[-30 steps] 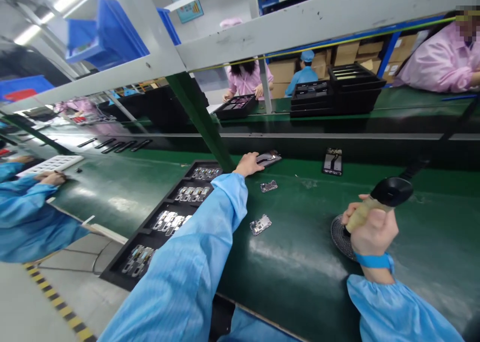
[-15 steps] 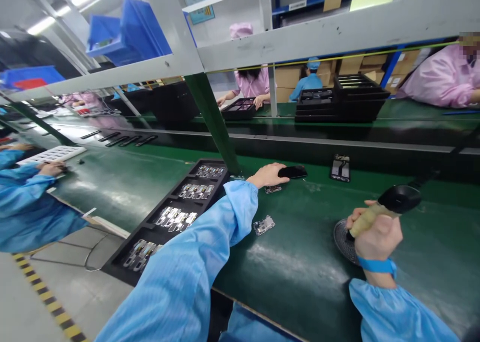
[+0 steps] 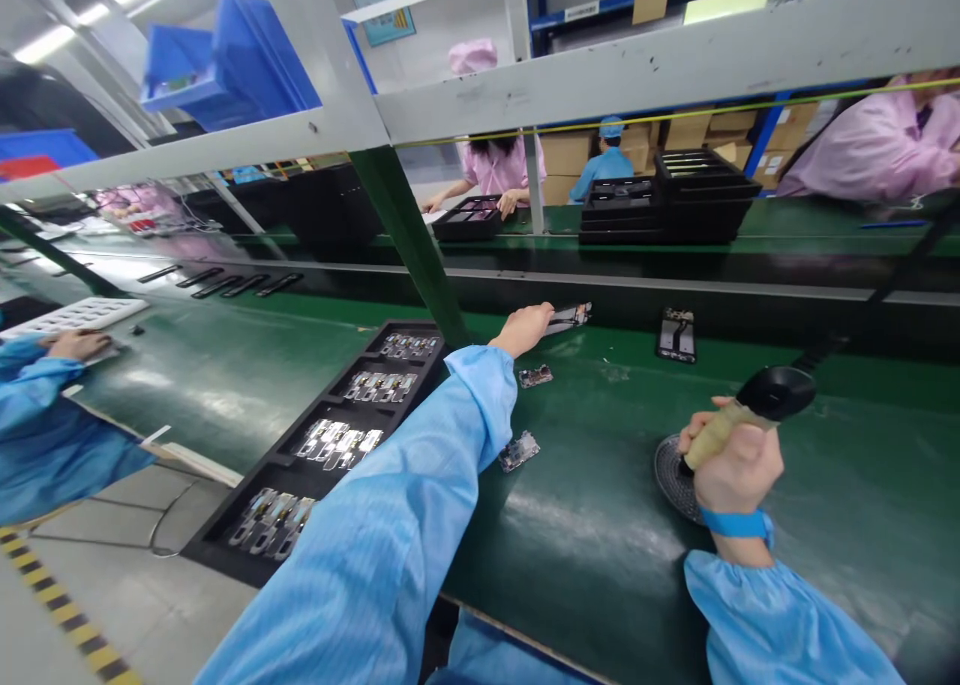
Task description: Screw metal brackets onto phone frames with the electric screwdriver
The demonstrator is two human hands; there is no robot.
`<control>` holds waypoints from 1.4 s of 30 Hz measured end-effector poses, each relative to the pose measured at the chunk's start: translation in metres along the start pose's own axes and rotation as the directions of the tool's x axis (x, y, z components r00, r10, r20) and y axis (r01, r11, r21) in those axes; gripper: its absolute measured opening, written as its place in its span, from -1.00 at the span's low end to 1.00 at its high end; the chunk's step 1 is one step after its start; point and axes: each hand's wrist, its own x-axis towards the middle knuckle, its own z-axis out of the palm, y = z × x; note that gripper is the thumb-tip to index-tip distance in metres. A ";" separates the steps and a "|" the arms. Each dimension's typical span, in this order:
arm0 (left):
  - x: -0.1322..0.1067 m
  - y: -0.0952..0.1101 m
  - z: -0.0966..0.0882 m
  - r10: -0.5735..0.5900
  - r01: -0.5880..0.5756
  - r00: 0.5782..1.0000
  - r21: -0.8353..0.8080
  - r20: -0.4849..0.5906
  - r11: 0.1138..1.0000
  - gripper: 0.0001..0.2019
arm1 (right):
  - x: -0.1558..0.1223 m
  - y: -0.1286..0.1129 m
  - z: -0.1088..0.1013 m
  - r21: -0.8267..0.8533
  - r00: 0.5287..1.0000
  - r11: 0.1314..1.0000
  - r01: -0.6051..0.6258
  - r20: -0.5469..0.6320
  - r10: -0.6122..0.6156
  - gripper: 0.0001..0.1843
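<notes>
My left hand (image 3: 525, 329) is closed on the near end of a phone screen assembly (image 3: 571, 317) at the back of the bench. The piece is tilted, with its silver inner side showing. Just below that hand lies a small circuit board (image 3: 535, 376), and a larger one (image 3: 519, 451) sits nearer to me. My right hand (image 3: 739, 470) is wrapped around the yellowish grip of what looks like a corded electric screwdriver (image 3: 776, 393). Its tip is hidden above a round, dark, pitted dish (image 3: 675, 480). Another phone screen assembly (image 3: 676, 335) lies at the back, right of my left hand.
Left of my arm, a long black tray (image 3: 289, 457) holds rows of circuit boards. A green post (image 3: 409, 245) rises behind it. The screwdriver's black cable (image 3: 885, 290) runs up to the right. Co-workers sit at left and across the bench.
My left hand has turned the phone screen assembly from its dark face to its silver inner side and lifted it slightly up and back. My right hand keeps its grip. The whole view shifts slightly.
</notes>
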 end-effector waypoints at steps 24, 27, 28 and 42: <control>-0.214 0.057 -0.007 0.407 -0.163 0.806 -0.501 0.429 0.850 -0.62 | 0.001 -0.004 0.004 -0.057 0.999 0.997 0.043 -0.009 -0.043 -0.40; -0.162 0.058 -0.001 0.396 -0.192 0.866 -0.529 0.304 0.826 -0.80 | 0.000 -0.005 0.004 -0.037 1.000 0.999 0.008 -0.010 -0.009 -0.39; -0.139 0.061 0.003 0.373 -0.202 0.894 -0.519 0.249 0.830 -0.83 | -0.001 -0.006 0.004 -0.034 1.000 0.999 0.001 -0.011 -0.001 -0.38; 0.063 0.130 0.078 0.111 -0.042 0.961 -0.265 0.252 0.963 -0.87 | -0.006 -0.003 0.002 0.055 0.997 0.996 -0.075 0.014 0.075 -0.42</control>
